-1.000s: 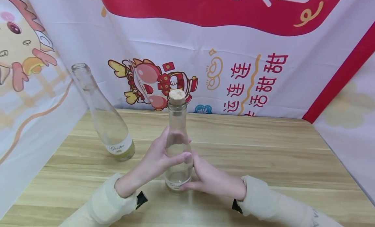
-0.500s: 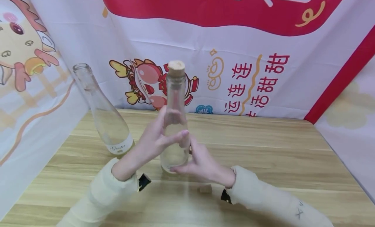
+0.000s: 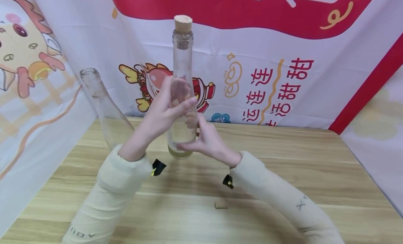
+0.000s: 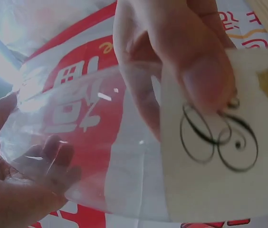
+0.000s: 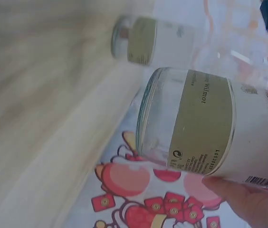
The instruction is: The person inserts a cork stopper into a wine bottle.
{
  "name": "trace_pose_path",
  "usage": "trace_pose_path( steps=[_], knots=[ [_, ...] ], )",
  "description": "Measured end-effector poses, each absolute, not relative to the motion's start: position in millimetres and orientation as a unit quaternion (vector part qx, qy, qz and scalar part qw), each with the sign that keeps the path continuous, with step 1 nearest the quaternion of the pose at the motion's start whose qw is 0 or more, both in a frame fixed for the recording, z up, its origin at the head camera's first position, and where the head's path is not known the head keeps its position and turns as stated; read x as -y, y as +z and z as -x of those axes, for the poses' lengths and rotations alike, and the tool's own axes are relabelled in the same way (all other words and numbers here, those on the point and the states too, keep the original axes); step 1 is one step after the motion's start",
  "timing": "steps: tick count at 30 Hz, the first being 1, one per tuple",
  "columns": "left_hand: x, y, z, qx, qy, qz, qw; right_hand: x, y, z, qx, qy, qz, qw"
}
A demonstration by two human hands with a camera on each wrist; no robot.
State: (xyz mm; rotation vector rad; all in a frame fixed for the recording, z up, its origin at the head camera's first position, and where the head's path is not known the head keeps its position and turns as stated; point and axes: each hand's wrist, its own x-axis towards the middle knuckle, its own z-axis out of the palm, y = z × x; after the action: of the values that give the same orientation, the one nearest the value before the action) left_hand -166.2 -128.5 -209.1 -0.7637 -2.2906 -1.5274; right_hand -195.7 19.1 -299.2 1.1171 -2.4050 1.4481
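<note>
Gripping a tall clear glass bottle (image 3: 179, 130) with the left hand (image 3: 160, 111) higher, the right hand (image 3: 209, 139) nearer its base. Mid-scene, roughly upright, looks clear of the pale wood-grain table (image 3: 267, 160). Plugged with a fat tan cork (image 3: 183, 24), no liquid visible. Over left: an uncorked clear glass bottle (image 3: 110, 114).

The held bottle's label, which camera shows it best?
The right wrist view: the label shows its olive band, print and barcode. The left wrist view shows only its white part, partly under the right hand; the head view shows it small and partly covered.
</note>
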Motion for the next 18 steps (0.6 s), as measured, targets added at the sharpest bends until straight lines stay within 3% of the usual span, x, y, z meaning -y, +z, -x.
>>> trace_pose_path(
  steps=[8, 18],
  knots=[
    [132, -206, 193, 0.789, -0.559, 0.203, 0.154, -8, -298, 232, 0.797, 0.496, -0.345, 0.017],
    [137, -223, 230, 0.774, -0.601, 0.124, 0.156, 8, -323, 272, 0.791, 0.529, -0.307, -0.033]
  ],
)
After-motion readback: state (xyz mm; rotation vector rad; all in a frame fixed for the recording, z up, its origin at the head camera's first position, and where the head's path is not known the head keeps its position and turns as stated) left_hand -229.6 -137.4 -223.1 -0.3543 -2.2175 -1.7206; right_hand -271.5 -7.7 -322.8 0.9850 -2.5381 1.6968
